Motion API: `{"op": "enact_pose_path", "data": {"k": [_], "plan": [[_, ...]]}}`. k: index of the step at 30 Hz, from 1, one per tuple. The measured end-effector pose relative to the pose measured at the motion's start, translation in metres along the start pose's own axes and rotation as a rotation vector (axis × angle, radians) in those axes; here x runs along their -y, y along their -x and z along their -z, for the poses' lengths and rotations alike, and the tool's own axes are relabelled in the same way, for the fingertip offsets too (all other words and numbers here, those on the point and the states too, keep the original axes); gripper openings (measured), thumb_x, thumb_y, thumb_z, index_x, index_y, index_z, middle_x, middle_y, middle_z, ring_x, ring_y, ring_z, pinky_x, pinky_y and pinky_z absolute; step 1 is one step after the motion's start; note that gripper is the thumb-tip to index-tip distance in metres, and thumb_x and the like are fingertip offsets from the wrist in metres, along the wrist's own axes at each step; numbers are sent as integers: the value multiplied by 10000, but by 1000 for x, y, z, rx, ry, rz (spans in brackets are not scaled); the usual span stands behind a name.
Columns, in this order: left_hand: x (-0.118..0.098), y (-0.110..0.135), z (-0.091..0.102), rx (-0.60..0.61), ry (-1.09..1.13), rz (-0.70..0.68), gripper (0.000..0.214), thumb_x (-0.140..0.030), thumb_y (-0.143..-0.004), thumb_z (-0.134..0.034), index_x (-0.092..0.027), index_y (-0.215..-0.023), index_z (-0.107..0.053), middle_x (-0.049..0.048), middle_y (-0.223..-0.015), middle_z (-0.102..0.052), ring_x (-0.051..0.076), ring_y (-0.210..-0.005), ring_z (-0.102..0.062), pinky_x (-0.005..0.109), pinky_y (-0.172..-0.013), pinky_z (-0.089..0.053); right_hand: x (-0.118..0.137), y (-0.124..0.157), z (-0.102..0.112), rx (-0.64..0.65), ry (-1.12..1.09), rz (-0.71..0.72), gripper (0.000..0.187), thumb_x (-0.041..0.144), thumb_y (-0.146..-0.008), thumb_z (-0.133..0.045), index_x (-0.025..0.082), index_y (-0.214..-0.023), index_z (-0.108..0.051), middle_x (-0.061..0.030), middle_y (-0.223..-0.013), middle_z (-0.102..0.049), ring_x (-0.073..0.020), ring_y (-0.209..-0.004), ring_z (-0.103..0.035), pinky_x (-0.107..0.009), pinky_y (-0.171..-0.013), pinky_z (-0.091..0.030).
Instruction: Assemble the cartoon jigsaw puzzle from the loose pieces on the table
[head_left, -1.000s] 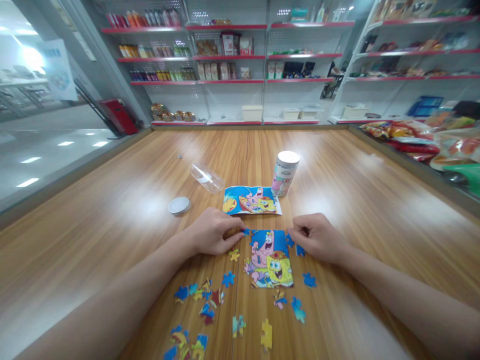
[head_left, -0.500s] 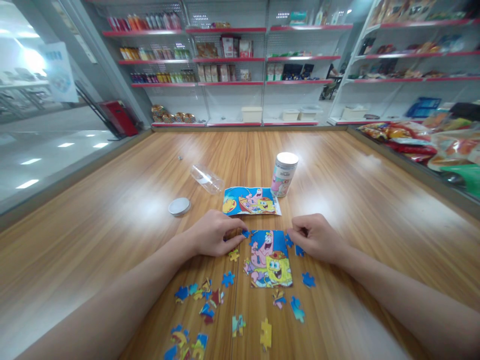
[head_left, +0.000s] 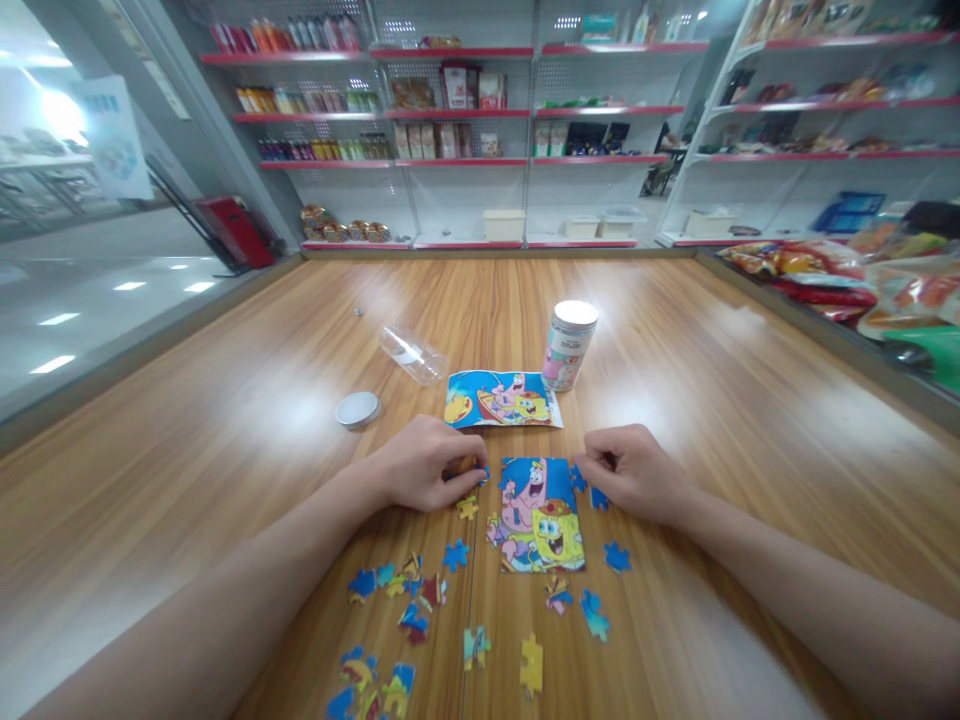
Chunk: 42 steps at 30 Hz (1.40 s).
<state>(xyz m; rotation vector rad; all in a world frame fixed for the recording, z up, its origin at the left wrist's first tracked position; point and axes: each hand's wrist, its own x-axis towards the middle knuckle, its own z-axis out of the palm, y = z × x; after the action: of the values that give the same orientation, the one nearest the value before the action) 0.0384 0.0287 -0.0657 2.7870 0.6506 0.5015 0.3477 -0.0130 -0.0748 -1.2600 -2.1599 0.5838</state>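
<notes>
A partly joined jigsaw puzzle [head_left: 541, 515] with pink and yellow cartoon figures on blue lies between my hands. My left hand [head_left: 431, 465] is closed in a pinch at its upper left, with a blue puzzle piece [head_left: 484, 475] at the fingertips, mostly covered by them. At the upper right, my right hand [head_left: 637, 470] rests curled on the table beside blue pieces [head_left: 598, 498]; what its fingers hold, if anything, is hidden. Below my left fingers lies a yellow piece [head_left: 467, 507]. Behind the puzzle is a picture sheet [head_left: 499, 400] of the same figures.
Loose pieces [head_left: 412, 620] are scattered at the front left, several more below the puzzle, including a yellow one [head_left: 531, 665]. A printed can [head_left: 570, 345], a clear plastic tube [head_left: 412, 355] and a round lid [head_left: 358, 409] stand or lie farther back. Bagged goods [head_left: 802, 275] are at right.
My left hand has drawn slightly left with the blue puzzle piece, away from the joined puzzle's edge. My right hand stays where it was.
</notes>
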Motion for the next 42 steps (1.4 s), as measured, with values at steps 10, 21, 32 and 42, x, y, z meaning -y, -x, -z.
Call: {"op": "enact_pose_path", "data": {"k": [10,21,32,42], "plan": [[-2,1,3,37,-98,-36,141,-297,-925,-537,-200,-982,-621,-18,-658,-649,128,-566,-593,272,-535,-389,1,0,1,-4,12,9,381,216,-814,-554,202,-574,-259,67,-533,-249,-75,-513,-246,-244,-495,-216],[2,2,3,-14,-91,14,107,-280,-901,-534,-192,-898,-596,-38,-579,-582,119,-503,-524,267,-522,-368,-1,0,0,-8,33,19,382,218,-826,-550,201,-575,-262,68,-533,-248,-73,-507,-247,-244,-492,-221],[-2,-2,3,88,-80,112,186,-362,-928,-557,-197,-999,-607,-35,-626,-624,124,-553,-570,260,-547,-367,0,-1,0,-11,34,35,389,227,-838,-548,194,-574,-264,70,-530,-246,-67,-502,-252,-239,-493,-218],[-8,-5,2,140,-65,203,227,-392,-940,-563,-185,-1028,-593,-25,-664,-644,131,-574,-582,255,-556,-340,-3,0,0,-4,37,23,393,239,-849,-547,197,-578,-267,68,-537,-251,-71,-511,-258,-242,-499,-221]]}}
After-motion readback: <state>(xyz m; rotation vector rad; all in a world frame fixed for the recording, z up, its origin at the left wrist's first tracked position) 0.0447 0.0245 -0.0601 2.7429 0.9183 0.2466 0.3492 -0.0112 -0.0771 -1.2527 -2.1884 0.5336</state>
